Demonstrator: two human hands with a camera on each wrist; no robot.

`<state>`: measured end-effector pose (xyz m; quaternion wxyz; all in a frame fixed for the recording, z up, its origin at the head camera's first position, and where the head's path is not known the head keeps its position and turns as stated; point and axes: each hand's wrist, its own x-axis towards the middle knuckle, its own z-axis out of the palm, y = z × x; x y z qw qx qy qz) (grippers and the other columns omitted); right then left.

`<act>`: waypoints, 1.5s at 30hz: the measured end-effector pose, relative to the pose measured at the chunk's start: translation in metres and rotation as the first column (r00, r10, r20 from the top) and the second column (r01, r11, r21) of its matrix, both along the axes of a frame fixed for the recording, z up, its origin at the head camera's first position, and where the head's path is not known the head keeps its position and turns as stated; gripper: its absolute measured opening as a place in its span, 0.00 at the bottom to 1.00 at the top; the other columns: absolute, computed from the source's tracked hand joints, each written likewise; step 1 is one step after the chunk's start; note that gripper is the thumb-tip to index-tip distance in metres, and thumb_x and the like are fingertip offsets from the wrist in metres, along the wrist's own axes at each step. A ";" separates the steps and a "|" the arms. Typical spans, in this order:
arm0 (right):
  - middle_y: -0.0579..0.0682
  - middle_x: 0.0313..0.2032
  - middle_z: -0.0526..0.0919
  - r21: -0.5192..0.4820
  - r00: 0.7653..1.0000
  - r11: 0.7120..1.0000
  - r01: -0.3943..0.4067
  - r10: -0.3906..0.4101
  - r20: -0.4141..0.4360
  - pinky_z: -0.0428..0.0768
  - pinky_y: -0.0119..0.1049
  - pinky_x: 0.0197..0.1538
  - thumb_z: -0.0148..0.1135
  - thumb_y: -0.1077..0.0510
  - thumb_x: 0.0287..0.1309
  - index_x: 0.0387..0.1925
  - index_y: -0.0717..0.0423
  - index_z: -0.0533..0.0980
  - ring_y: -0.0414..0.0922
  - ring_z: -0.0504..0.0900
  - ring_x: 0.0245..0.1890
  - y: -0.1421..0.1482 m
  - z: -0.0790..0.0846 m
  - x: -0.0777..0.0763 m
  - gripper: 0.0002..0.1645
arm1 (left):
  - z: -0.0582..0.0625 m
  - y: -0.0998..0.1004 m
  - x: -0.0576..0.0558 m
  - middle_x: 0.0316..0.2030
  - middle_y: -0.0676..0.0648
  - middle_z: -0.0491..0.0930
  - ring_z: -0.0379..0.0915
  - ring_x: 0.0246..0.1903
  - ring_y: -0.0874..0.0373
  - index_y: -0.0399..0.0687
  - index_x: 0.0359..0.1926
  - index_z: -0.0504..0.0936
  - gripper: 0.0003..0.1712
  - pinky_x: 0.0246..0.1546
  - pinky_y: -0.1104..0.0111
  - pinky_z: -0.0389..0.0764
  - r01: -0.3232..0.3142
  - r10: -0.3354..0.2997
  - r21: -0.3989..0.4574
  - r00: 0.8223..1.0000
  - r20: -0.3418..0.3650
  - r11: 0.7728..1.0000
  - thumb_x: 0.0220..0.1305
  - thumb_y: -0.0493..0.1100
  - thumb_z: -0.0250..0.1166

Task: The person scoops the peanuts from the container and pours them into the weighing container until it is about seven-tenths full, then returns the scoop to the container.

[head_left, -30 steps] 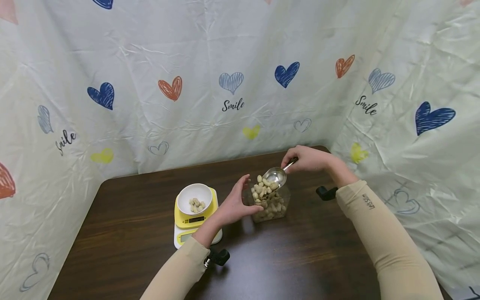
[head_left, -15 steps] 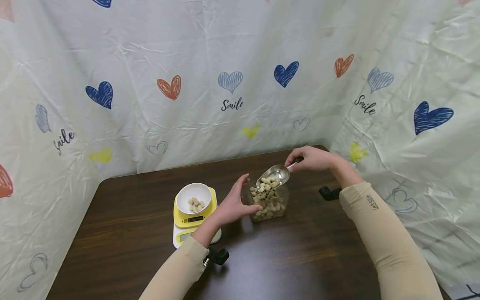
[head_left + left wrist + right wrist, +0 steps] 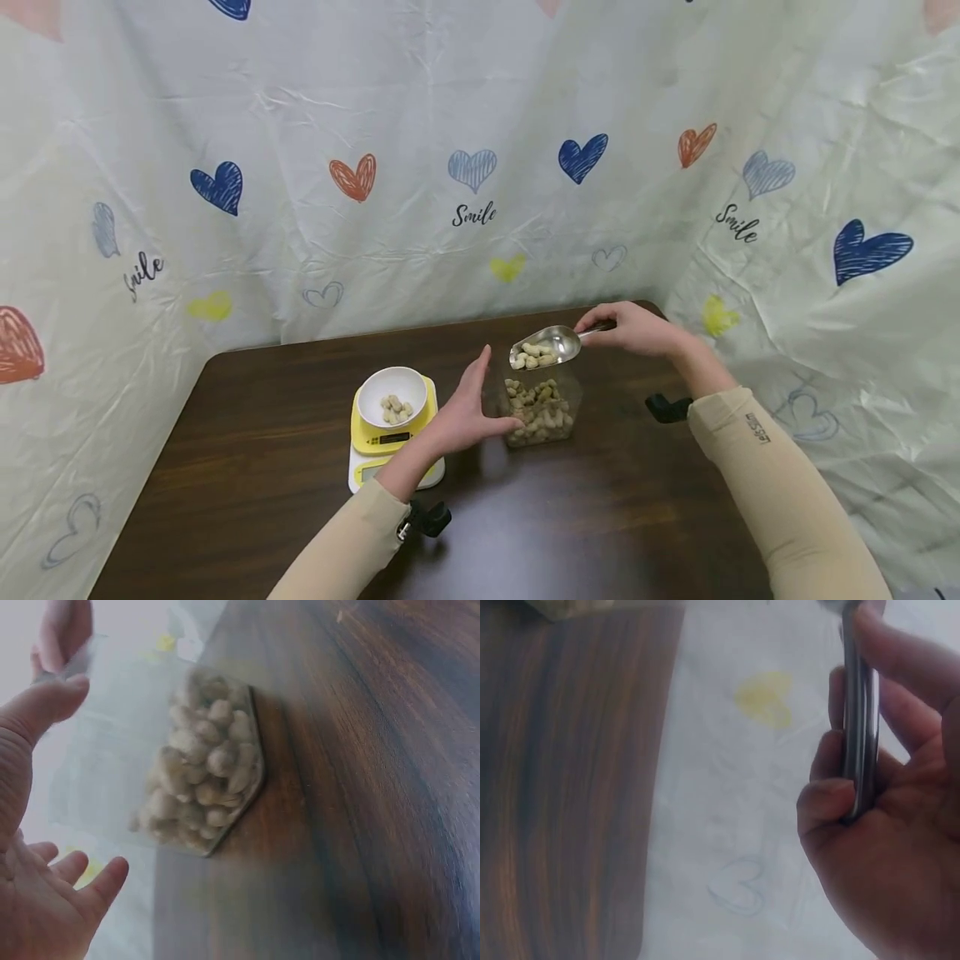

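Note:
My right hand (image 3: 626, 327) grips a metal scoop (image 3: 564, 340) by its handle, fingers wrapped round the dark grip (image 3: 861, 727) in the right wrist view. Several peanuts (image 3: 534, 357) in their shells lie in the scoop, which hangs level over a clear square container (image 3: 576, 398). More peanuts (image 3: 199, 761) fill the lower part of that container. At its left side my left hand (image 3: 463, 414) is spread, thumb by the front and straight fingers by the back; the left wrist view shows the thumb (image 3: 56, 705) and fingers apart around the clear wall.
Left of my left hand, a white bowl (image 3: 367, 402) with a few peanuts (image 3: 395, 409) sits on a yellow and white kitchen scale (image 3: 362, 446), partly behind my wrist. The dark wooden table (image 3: 255, 458) ends at a hanging white cloth (image 3: 405, 275) printed with hearts.
The scoop has risen out of the peanuts and levelled above the container, carrying some in it. My left hand's fingers have drawn slightly away from the container.

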<state>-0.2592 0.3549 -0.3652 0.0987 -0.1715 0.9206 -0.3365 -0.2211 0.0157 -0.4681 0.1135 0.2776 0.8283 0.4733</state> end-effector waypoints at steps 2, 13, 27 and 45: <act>0.50 0.57 0.81 -0.018 1.000 1.000 0.017 -0.018 -0.006 0.77 0.48 0.49 0.67 0.47 0.68 0.53 0.48 0.83 0.48 0.79 0.51 -0.004 -0.001 0.005 0.17 | 0.005 -0.010 0.005 0.81 0.52 0.40 0.53 0.75 0.50 0.73 0.81 0.32 0.70 0.68 0.52 0.65 -0.007 0.008 0.007 1.000 -0.025 1.000 0.56 0.61 0.77; 0.49 0.55 0.81 -0.085 0.998 0.995 0.045 -0.048 -0.034 0.77 0.49 0.51 0.67 0.46 0.68 0.53 0.48 0.83 0.50 0.79 0.53 -0.035 -0.004 0.017 0.17 | 0.033 -0.098 0.015 0.80 0.55 0.46 0.43 0.78 0.51 0.69 0.82 0.43 0.65 0.70 0.43 0.57 -0.146 0.150 0.033 0.972 -0.182 0.989 0.56 0.61 0.78; 0.46 0.52 0.83 -0.177 0.998 0.984 0.009 -0.019 -0.058 0.78 0.47 0.51 0.70 0.47 0.66 0.50 0.45 0.85 0.46 0.80 0.51 -0.093 -0.003 0.020 0.14 | 0.005 -0.172 0.002 0.79 0.44 0.48 0.39 0.77 0.42 0.53 0.83 0.45 0.68 0.68 0.37 0.55 -0.257 0.246 -0.112 0.964 -0.101 0.960 0.53 0.62 0.79; 0.44 0.47 0.82 -0.033 0.986 0.997 -0.075 0.069 -0.155 0.77 0.46 0.49 0.70 0.52 0.66 0.46 0.45 0.86 0.47 0.78 0.49 -0.160 -0.014 0.007 0.08 | -0.030 -0.180 -0.014 0.75 0.38 0.54 0.43 0.74 0.38 0.47 0.81 0.49 0.70 0.67 0.36 0.56 -0.284 0.284 -0.196 0.958 -0.031 0.939 0.49 0.68 0.78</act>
